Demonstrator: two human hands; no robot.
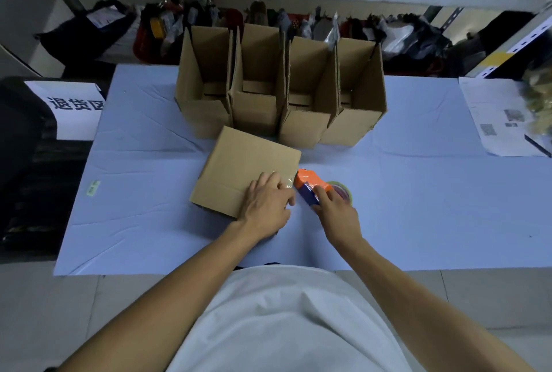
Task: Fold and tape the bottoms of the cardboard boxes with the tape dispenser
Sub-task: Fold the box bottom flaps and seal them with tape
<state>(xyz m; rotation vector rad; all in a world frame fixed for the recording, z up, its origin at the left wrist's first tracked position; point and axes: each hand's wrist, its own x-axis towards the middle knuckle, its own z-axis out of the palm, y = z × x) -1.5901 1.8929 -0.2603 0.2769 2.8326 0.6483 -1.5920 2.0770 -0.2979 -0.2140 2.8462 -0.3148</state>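
A cardboard box lies bottom-up in the middle of the blue-covered table, its flaps folded flat. My left hand presses on the box's near right corner, fingers spread over a strip of clear tape at the edge. My right hand grips the orange and blue tape dispenser, whose front end sits against the box's right side. The tape roll shows just behind the hand.
Several upright open boxes stand in a row at the table's far side. Printed papers lie at the right edge, a white sign at the left. Shelves with bags run behind the table.
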